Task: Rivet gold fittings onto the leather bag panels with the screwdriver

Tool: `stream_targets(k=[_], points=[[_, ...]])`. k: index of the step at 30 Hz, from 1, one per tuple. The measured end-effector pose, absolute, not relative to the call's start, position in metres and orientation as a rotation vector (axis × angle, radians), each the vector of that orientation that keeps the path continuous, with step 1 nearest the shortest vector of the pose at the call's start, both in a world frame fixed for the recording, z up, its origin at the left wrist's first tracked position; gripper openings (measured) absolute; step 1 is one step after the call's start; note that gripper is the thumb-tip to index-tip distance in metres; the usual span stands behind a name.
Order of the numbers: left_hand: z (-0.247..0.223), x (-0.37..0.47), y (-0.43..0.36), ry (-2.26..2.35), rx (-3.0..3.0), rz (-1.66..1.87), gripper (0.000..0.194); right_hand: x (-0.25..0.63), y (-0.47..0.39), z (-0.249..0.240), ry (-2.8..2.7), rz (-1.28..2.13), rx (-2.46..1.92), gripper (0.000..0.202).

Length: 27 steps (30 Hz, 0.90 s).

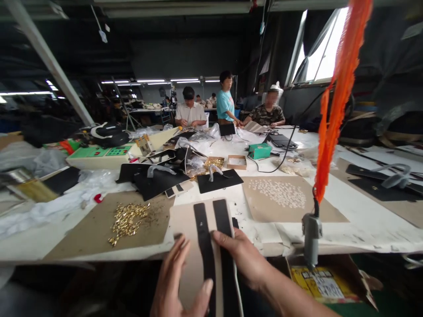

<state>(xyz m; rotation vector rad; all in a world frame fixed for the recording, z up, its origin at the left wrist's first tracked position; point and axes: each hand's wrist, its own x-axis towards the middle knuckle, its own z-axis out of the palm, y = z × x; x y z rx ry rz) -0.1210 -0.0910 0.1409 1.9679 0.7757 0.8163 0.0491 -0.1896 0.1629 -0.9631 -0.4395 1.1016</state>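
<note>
A beige panel with two black strips is held at the table's front edge, its lower end toward me. My right hand grips its right side, thumb on top beside a black strip and fingers beneath. Over the panel's left side is my left hand, fingers apart; whether it presses on the panel is unclear. A small shiny spot shows near the top of the left strip. Gold metal pieces lie heaped on a brown sheet to the left. Small whitish pieces are spread over another sheet at right.
An orange cord hangs at right with a grey metal tool. Black panels, small boxes and a green device lie further back. Three people are beyond the table. An open carton is below its edge.
</note>
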Motion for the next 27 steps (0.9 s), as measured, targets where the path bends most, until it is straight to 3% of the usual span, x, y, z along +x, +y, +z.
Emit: stream_targets(k=[6, 13, 20, 27], points=[[0.147, -0.093, -0.048, 0.702, 1.442, 0.581, 0.08, 0.061, -0.198, 0.142, -0.24, 1.299, -0.838, 0.047], [0.102, -0.071, -0.046, 0.713, 1.336, 0.406, 0.053, 0.067, -0.208, 0.107, -0.397, 1.368, -1.046, 0.048], [0.072, -0.075, -0.058, 0.76, 1.413, 0.213, 0.038, 0.071, -0.194, 0.089, -0.67, 0.777, -1.549, 0.036], [0.093, -0.04, -0.017, 0.815, 1.448, 0.31, 0.039, 0.088, -0.156, 0.097, -0.669, 0.649, -1.714, 0.028]])
